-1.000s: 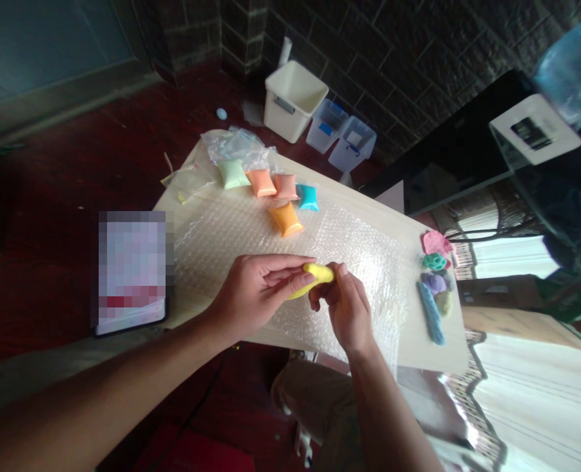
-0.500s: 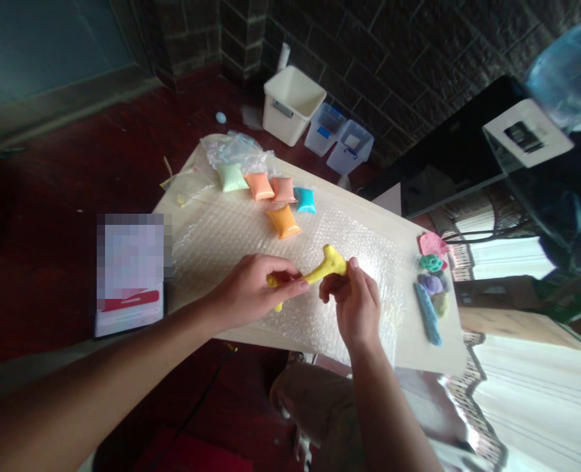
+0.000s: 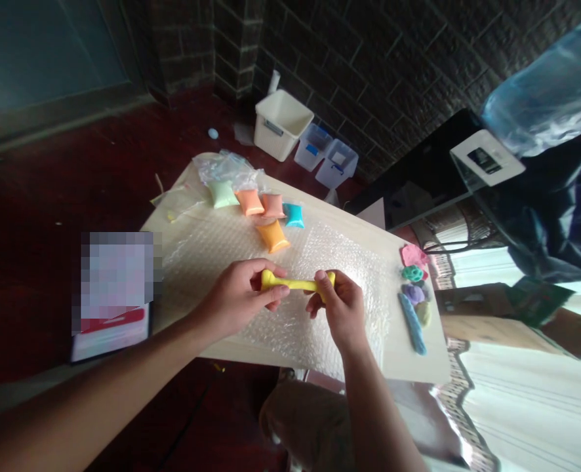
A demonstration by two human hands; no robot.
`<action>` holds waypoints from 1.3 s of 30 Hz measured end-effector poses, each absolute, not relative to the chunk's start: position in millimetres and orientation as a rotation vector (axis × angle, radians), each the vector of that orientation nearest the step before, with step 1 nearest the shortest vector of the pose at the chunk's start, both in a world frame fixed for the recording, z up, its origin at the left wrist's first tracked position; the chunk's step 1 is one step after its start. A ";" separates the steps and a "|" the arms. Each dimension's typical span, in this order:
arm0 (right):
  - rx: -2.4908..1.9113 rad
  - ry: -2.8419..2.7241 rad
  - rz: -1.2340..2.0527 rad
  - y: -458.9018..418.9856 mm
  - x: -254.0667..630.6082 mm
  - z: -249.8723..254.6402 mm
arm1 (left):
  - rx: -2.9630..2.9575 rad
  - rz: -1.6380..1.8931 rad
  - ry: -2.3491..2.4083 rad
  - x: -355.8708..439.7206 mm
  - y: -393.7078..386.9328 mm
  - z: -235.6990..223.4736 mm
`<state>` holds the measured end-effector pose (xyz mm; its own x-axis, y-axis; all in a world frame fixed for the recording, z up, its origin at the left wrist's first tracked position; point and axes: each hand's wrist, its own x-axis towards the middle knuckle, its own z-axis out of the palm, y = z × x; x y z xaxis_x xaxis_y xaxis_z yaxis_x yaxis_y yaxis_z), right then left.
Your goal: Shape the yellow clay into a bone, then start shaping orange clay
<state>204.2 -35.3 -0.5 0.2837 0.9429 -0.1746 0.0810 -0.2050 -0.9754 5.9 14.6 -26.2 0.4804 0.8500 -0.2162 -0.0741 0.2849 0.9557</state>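
Fingers (image 3: 277, 294) of the left hand (image 3: 236, 290) pinch one end of a yellow bar (image 3: 298, 284), and the right hand (image 3: 347, 311) grips the other. The bar looks smooth and matte, slim in the middle and swollen at both ends, nearly level from nine to three o'clock above bubble wrap (image 3: 342, 262). Thumbs partly hide its ends. An orange packet (image 3: 273, 236) lies at eleven; the tablet (image 3: 111, 328) at nine has a pixelated screen. The desk's (image 3: 393, 364) near edge runs at six; its surface shows between wrap and blue roll (image 3: 412, 324) towards four.
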 end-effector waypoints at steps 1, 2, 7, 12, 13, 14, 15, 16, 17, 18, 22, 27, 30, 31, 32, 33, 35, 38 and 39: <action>-1.571 -0.974 1.063 -35.1 202.9 -0.8 | 1.125 0.750 0.883 6.0 14.9 -27.5; -1.589 -0.972 1.044 -34.9 201.8 -0.9 | 1.148 0.761 0.904 6.0 15.0 -28.7; -1.531 -0.898 1.083 -35.9 201.1 0.3 | 1.264 0.876 0.975 3.9 17.1 -35.1; -1.469 -0.956 1.334 -38.2 203.8 3.0 | 1.265 0.924 0.941 2.3 22.2 -40.7; -1.494 -0.989 1.342 -38.5 204.5 3.0 | 1.254 0.929 0.931 2.2 22.9 -40.5; -1.515 -1.016 1.331 -38.8 205.5 2.8 | 1.247 0.932 0.920 2.2 23.3 -39.7; -1.531 -1.036 1.307 -38.9 206.6 2.4 | 1.245 0.934 0.910 2.2 23.6 -38.2; -1.543 -1.052 1.272 -39.0 208.0 1.8 | 1.247 0.933 0.901 2.0 23.9 -36.2; -1.554 -1.071 1.227 -39.1 209.5 1.1 | 1.251 0.930 0.893 1.8 24.2 -33.7; -1.565 -1.097 1.176 -39.2 210.9 0.3 | 1.249 0.926 0.886 1.4 24.6 -30.9; -1.611 -1.232 0.992 -41.1 213.0 -3.9 | 1.070 0.961 0.833 0.1 27.6 -19.0; -1.591 -1.254 0.876 -48.0 198.2 -11.1 | 0.670 1.075 0.688 3.8 30.3 -5.1; -1.561 -1.302 0.736 -48.9 183.6 -11.5 | 0.378 1.073 0.592 9.2 28.0 2.8; -1.559 -1.340 0.670 -48.0 179.1 -10.6 | 0.282 1.034 0.568 10.9 27.1 5.2; -1.557 -1.385 0.603 -46.7 175.1 -9.5 | 0.194 0.987 0.546 12.2 26.5 7.4; -1.550 -1.433 0.541 -45.2 171.7 -8.3 | 0.120 0.944 0.530 13.2 26.5 9.4; -1.521 -1.526 0.454 -42.6 166.5 -6.2 | 0.024 0.904 0.511 13.6 28.6 12.6; -1.460 -1.616 0.460 -41.7 161.6 -4.9 | 0.001 0.930 0.509 11.7 36.1 15.2; -1.443 -1.622 0.502 -42.1 160.4 -4.9 | 0.010 0.937 0.507 10.6 39.1 15.6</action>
<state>160.4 -42.1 -4.9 0.0649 0.9377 0.3414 0.5811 0.2426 -0.7768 10.6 39.1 15.6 0.4842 0.7717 -0.4123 -0.7669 0.6012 0.2246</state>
